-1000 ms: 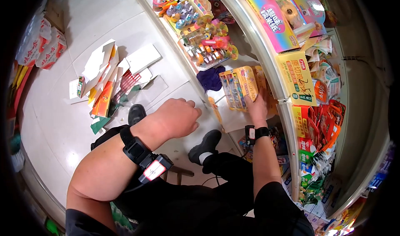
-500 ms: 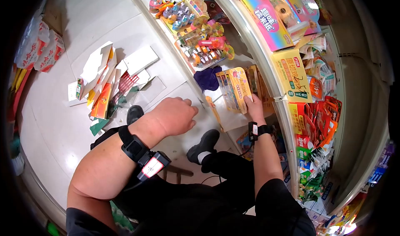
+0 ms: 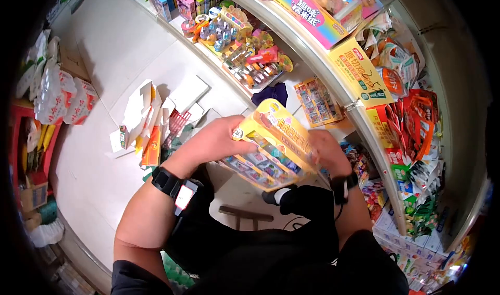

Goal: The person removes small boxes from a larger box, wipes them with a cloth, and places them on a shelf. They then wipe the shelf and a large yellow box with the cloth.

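Note:
A yellow cardboard display box [image 3: 284, 133] with small compartments of packets is tilted in front of my body, above my legs. My left hand [image 3: 221, 141] is closed on its left edge, thumb across the front. At the opposite side, my right hand [image 3: 330, 152] grips the right edge, with its fingertips partly hidden. A similar yellow display box [image 3: 319, 103] lies on the lower shelf just beyond. Beside it is a dark purple cloth [image 3: 272, 93].
Small toys and candy [image 3: 252, 60] fill the lower shelf. The upper shelf holds a rainbow box [image 3: 310, 14], a yellow carton [image 3: 359, 71] and red snack packets [image 3: 416, 120]. Flattened cartons [image 3: 148, 118] lie on the floor at left. A wooden stool [image 3: 245, 213] stands below me.
The display box has come off the lower shelf toward my body, exposing the similar box. My left hand, curled and away from it before, now grips it alongside my right hand.

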A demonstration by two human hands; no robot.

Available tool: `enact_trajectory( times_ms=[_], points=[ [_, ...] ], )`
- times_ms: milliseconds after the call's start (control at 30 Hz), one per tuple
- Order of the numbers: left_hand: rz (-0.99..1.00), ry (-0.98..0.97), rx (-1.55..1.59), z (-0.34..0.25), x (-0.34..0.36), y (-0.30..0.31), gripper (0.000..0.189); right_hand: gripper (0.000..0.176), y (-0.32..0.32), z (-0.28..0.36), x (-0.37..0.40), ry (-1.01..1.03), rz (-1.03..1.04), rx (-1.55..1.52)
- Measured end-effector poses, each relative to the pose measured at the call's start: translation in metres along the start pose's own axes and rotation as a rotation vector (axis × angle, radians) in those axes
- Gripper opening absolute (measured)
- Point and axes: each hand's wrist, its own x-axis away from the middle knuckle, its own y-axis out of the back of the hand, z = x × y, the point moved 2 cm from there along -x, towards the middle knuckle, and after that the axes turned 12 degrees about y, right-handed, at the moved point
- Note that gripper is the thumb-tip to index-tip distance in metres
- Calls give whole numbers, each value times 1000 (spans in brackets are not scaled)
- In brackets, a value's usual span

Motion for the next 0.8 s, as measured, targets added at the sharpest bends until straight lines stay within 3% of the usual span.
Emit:
enact_trajectory(
  times_ms=[67,133,200,233,300,400,433,467,500,600,633,667,733,767,800],
  points=[
    [-143,46,135,4,4,9,40,23,-6,-32,-39,166,-164,-790],
    [-243,39,159,5,12,21,41,35,7,-75,-91,287,-238,-626],
    [-358,21,183,14,11,29,45,35,40,-211,-162,330,-507,-45],
    [-348,19,177,13,12,31,45,37,48,-200,-162,392,-744,678],
    [-355,-2,353,10,17,37,49,36,59,-128,-132,695,-862,908],
    [-359,-15,391,24,11,41,39,39,98,-130,-107,34,-726,1083],
    [-343,-45,350,25,10,42,43,42,126,-171,-108,-69,-684,474],
    [-330,-93,350,24,7,40,47,47,113,-118,-85,-170,-448,775],
    [-301,-81,351,24,6,39,48,49,165,-230,-107,167,-600,1170],
    [-253,-86,362,19,6,38,49,54,176,-260,-100,183,-714,1281],
    [-234,-97,382,21,5,37,48,55,179,-266,-100,87,-805,1140],
    [-216,-108,405,22,5,35,46,55,172,-254,-97,86,-813,1133],
    [-197,-116,417,21,6,33,44,59,157,-222,-94,84,-772,798],
    [-187,-120,408,21,7,31,43,59,147,-199,-89,90,-779,793],
    [-179,-123,399,20,9,30,43,49,130,-169,-83,123,-728,1110]
  ],
)
